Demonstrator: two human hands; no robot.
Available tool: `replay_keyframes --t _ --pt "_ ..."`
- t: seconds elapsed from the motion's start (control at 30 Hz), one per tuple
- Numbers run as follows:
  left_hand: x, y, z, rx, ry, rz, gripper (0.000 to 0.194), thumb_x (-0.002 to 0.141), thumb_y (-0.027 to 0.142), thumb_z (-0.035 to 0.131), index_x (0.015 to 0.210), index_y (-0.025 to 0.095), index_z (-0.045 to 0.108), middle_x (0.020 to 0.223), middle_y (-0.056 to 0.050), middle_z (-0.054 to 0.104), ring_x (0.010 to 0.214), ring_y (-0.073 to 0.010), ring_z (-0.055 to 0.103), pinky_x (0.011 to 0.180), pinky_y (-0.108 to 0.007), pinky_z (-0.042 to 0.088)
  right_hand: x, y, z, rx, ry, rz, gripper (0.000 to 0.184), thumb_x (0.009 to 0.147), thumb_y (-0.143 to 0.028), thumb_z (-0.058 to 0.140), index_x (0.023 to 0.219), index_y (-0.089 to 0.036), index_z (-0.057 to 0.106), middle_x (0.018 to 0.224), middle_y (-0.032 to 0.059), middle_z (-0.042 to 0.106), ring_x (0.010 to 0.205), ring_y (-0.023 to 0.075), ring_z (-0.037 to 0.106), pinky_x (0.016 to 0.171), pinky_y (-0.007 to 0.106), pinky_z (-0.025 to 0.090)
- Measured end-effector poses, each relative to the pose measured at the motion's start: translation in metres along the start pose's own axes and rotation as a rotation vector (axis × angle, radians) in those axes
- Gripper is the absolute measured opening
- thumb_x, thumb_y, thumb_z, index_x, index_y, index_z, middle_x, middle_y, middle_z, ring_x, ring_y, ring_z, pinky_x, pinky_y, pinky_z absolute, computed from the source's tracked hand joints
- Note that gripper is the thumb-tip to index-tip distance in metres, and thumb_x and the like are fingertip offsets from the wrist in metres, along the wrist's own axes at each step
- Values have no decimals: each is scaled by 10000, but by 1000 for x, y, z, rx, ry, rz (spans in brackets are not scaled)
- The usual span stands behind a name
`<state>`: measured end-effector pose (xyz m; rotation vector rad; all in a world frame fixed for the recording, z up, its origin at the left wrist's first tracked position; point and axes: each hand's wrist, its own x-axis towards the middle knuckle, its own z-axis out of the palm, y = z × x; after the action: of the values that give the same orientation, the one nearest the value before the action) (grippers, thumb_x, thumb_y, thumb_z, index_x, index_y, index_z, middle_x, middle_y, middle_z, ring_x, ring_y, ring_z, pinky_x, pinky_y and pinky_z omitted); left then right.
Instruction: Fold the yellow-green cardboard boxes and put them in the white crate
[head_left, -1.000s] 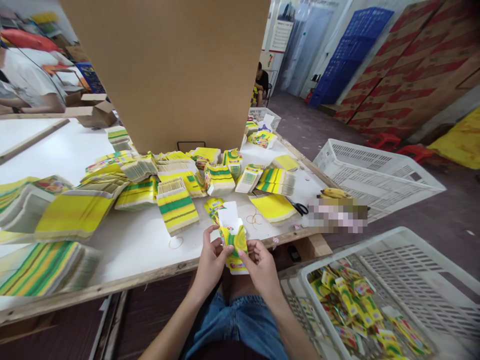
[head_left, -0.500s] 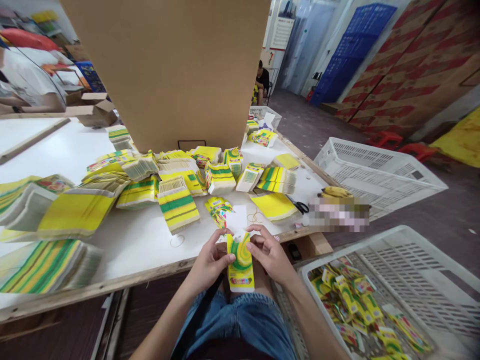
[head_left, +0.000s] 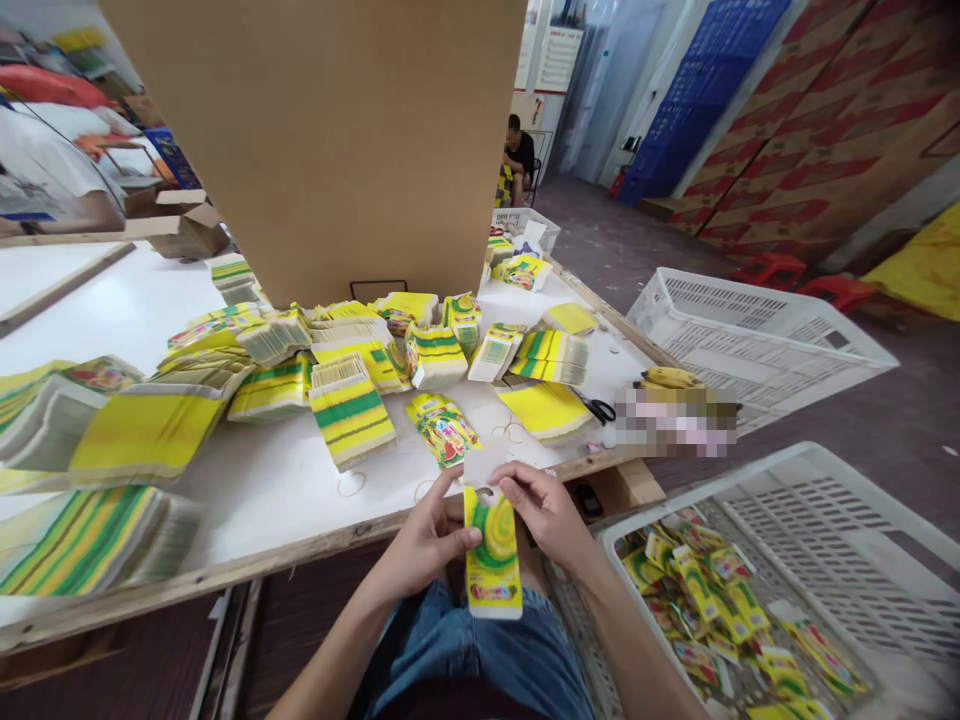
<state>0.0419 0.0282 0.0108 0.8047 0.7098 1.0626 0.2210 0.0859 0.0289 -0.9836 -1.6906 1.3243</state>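
Observation:
Both my hands hold a small yellow and green printed carton (head_left: 493,555) upright over my lap, just below the table's front edge. My left hand (head_left: 429,541) grips its left side, thumb on the front face. My right hand (head_left: 541,507) pinches the top, fingers curled over the white flap. On the white table (head_left: 262,490) right behind the carton lies a flat printed carton blank (head_left: 444,428).
Several bundles of flat yellow-green blanks (head_left: 352,410) cover the table before a tall cardboard sheet (head_left: 330,140). Scissors (head_left: 596,407) and a banana (head_left: 670,379) lie at its right end. A white crate (head_left: 787,580) of folded cartons is at my right; a person sits far back.
The carton's white flap, standing open above it before, is now folded down under my right fingers. The carton has dropped lower toward my lap with both hands on it.

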Motion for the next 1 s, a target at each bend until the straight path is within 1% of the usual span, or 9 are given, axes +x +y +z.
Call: replay_keyframes --t 0.1,0.2,0.3,0.4,0.5,0.73,0.83,0.9,1.0 --pt "4 -2 -1 55 49 58 622 781 284 738 1294 221 392 954 -83 725 811 -221 700 720 -305 527 0 4 -1 103 191 63 283 900 -494 526 963 -218 526 755 -2 579 686 151 549 625 250 426" --pt "7 -2 0 172 89 81 520 804 280 709 1251 214 453 1020 -94 715 851 -226 695 716 -295 523 0 1 -5 133 18 176 302 888 -474 528 1030 -208 518 582 -62 492 545 127 469 557 239 380" --pt "7 -2 3 254 100 81 515 833 260 672 1292 227 441 1077 -94 701 922 -224 681 760 -295 516 -2 -3 -7 17 -150 213 354 818 -346 615 1126 -204 509 613 -65 532 559 123 465 560 234 363" --pt "7 -1 5 234 54 65 482 860 247 639 1296 228 435 1130 -105 685 1008 -226 660 848 -314 502 -3 -5 -5 -192 -118 177 312 804 -264 590 1105 -202 535 587 -78 492 537 119 434 541 231 331" --pt "8 0 4 152 45 46 507 843 262 665 1287 217 426 1077 -110 704 975 -235 676 825 -322 512 -3 -6 0 -336 -52 140 277 813 -229 563 1087 -193 543 524 -105 391 496 115 397 529 231 305" --pt "11 -4 1 100 109 52 567 758 274 759 1239 219 464 959 -87 734 823 -233 707 716 -303 520 -8 -8 5 -325 -27 123 339 812 -270 633 1135 -202 553 511 -105 402 487 118 413 518 233 317" --pt "14 -3 2 107 134 63 571 739 286 774 1227 215 487 957 -86 738 816 -233 706 714 -303 519 -10 -1 -1 -289 34 89 289 868 -330 588 1128 -208 625 594 -44 526 561 143 503 563 254 395" --pt "15 -1 5 115 124 62 567 743 290 770 1226 208 486 949 -85 741 823 -233 705 725 -308 522 -11 6 -4 -205 110 62 274 897 -361 554 1097 -210 666 787 29 647 736 184 604 684 288 474" --pt "16 2 11 161 105 39 535 756 286 754 1207 200 481 918 -73 742 802 -220 705 714 -294 523 -12 18 -2 -10 162 80 273 879 -379 593 1071 -204 676 1012 81 685 929 230 638 823 342 504"
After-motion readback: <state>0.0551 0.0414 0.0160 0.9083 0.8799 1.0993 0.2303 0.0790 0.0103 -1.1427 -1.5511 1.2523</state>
